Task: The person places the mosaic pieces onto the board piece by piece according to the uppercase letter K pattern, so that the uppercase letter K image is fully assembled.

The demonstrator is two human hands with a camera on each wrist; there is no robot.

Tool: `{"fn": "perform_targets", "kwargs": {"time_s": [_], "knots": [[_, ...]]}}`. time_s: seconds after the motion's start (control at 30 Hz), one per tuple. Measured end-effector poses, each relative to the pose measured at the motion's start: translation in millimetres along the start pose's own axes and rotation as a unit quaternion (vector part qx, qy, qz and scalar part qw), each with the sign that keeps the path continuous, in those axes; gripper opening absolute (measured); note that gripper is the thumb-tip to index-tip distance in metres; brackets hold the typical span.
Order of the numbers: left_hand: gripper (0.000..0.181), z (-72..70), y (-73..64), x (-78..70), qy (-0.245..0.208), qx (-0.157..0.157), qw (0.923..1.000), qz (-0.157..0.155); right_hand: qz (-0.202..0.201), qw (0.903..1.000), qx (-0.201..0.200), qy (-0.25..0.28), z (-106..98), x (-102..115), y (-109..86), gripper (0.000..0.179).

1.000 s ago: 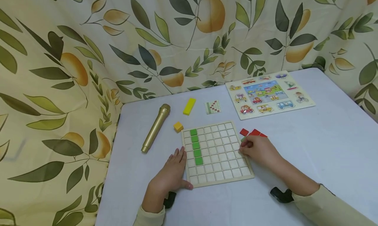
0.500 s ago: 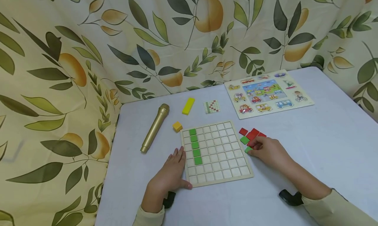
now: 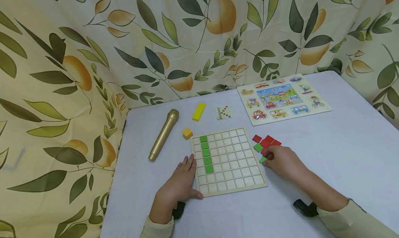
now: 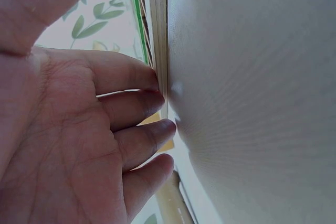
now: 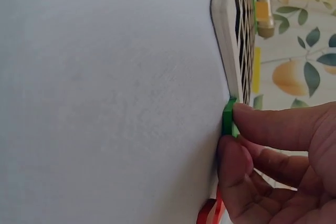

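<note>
Right hand (image 3: 282,161): grip narrow, thumb + fingertips pinching a green tile (image 5: 229,117) flat on the worktop (image 3: 327,151), just beside the grid board's (image 3: 229,161) right edge. Tile looks small, thin, stiff, prob. light wood w/ smooth painted face, so may slip; best taken by opposite side edges, as here. More red/green tiles (image 3: 265,142) touching behind it. Left hand (image 3: 179,184): fingers straight, pressing vs. board's left edge. Five green tiles sit in the board's 2nd column.
</note>
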State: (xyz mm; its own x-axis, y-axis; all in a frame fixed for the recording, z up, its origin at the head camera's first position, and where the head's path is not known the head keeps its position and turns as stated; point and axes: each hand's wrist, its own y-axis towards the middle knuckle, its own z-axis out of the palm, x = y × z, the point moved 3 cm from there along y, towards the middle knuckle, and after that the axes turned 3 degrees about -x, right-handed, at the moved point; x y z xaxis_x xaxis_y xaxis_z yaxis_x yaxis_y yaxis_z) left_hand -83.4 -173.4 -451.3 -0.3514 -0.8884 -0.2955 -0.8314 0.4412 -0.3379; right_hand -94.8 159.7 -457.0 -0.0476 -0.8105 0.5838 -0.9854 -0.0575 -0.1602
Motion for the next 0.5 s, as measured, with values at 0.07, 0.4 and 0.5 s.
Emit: {"fn": "perform_targets", "kwargs": {"time_s": [0.07, 0.4, 0.5], "knots": [[0.122, 0.1, -0.2, 0.2, 0.001, 0.000, 1.0000, 0.001, 0.001, 1.0000, 0.003, -0.004, 0, 2, 0.1, 0.021], [0.123, 0.4, -0.4, 1.1, 0.007, -0.004, 1.0000, 0.005, -0.007, 1.0000, -0.003, 0.005, -4, 5, -0.8, 0.025], [0.124, 0.6, 0.1, 1.7, 0.009, -0.002, 0.9999, 0.005, -0.010, 0.9999, 0.001, 0.011, -10, 6, 0.3, 0.019]]}}
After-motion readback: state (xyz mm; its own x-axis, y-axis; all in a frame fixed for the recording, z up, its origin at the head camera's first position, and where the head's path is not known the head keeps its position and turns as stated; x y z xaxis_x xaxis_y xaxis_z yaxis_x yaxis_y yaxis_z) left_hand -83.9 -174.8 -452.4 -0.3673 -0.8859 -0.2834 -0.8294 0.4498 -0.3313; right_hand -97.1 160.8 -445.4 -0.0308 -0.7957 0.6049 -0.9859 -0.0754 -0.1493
